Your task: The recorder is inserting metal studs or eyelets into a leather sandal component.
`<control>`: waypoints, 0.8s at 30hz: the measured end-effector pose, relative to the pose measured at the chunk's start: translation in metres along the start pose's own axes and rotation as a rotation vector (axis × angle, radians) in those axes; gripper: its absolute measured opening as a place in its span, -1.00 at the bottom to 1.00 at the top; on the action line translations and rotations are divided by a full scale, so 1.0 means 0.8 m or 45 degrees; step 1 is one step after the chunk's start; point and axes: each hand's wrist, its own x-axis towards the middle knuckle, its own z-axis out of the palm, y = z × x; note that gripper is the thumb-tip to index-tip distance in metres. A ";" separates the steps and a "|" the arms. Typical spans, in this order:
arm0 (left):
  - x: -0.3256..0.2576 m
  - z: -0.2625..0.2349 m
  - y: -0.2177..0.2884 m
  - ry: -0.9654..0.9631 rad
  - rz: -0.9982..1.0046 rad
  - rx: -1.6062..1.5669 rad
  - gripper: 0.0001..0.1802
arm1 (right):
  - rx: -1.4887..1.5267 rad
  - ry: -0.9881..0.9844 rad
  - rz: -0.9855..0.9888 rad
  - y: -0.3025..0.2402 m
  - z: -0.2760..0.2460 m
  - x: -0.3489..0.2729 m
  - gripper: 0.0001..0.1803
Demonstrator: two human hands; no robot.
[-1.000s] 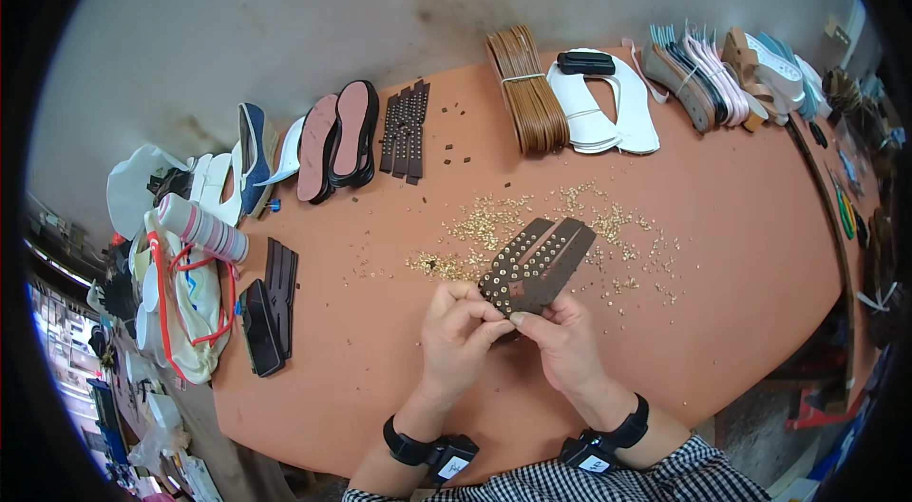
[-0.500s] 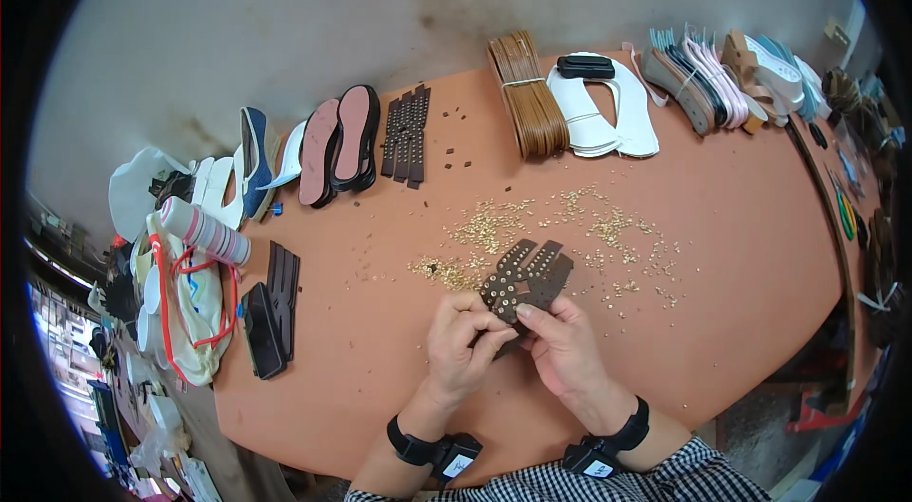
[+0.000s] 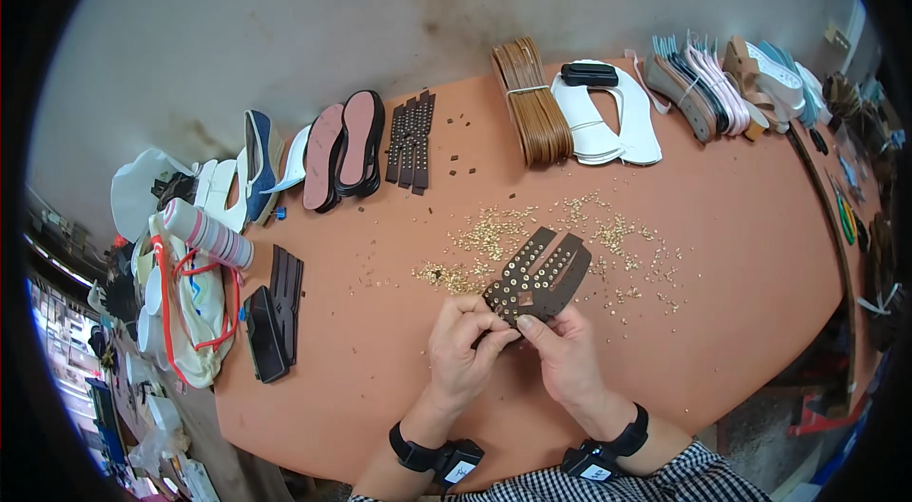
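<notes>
A dark brown strappy shoe upper piece (image 3: 562, 285), dotted with gold studs, is held above the table between my two hands. My left hand (image 3: 463, 347) pinches its lower left edge, thumb and fingertips together; anything small between them is hidden. My right hand (image 3: 568, 359) grips the lower right part, thumb on the top face and fingers underneath. The straps fan out away from me. Just beyond the piece, many loose gold studs (image 3: 492, 233) lie scattered over the tabletop.
On the brown table (image 3: 332, 407), more studded brown pieces (image 3: 410, 143) lie behind. Nearby are pink-topped soles (image 3: 359, 146), a brown strap bundle (image 3: 532, 108) and white cutouts (image 3: 641, 127). A black case (image 3: 267, 336), dark strips (image 3: 286, 284) and a striped cup stack (image 3: 209, 234) are at left.
The brown upper piece has tilted, so its straps reach farther out and show more of their surface. Both hands keep their hold. The whole view has shifted slightly.
</notes>
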 end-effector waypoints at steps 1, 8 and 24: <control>0.001 0.000 0.002 0.003 -0.033 -0.033 -0.83 | -0.043 -0.005 -0.028 0.000 0.000 0.000 -0.80; -0.009 0.003 0.001 -0.046 -0.281 -0.219 -0.85 | -0.090 -0.017 -0.040 0.002 -0.001 0.003 -0.82; -0.016 0.011 -0.004 0.068 -0.508 -0.840 -0.68 | -0.134 0.009 -0.075 -0.001 0.005 -0.004 -0.81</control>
